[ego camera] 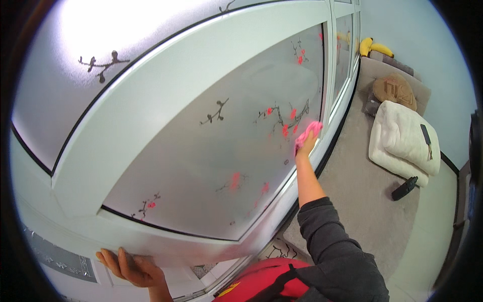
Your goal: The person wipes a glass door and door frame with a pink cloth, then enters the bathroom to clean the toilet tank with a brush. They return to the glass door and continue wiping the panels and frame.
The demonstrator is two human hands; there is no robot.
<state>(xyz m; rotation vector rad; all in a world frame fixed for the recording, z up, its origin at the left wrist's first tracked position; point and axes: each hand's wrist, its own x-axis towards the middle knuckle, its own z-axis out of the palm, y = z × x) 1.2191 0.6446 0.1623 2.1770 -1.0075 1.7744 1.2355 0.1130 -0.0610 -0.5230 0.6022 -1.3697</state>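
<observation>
My right hand (308,145) holds a crumpled pink cloth (310,132) against the lower part of a frosted glass panel (234,136). The glass carries printed dark branches and red blossoms, and a white frame (158,109) surrounds it. My fingers are partly hidden by the cloth. At the lower left, my left hand (137,268) rests against the near edge of the white frame, its fingers spread and no loose object in it.
Right of the panel stands a grey-beige sofa (362,181). On it lie a folded white blanket (400,139), a brown cushion (394,92), a black object (404,188) and banana-shaped plush toys (373,48). A dark remote-like item (425,134) lies on the blanket.
</observation>
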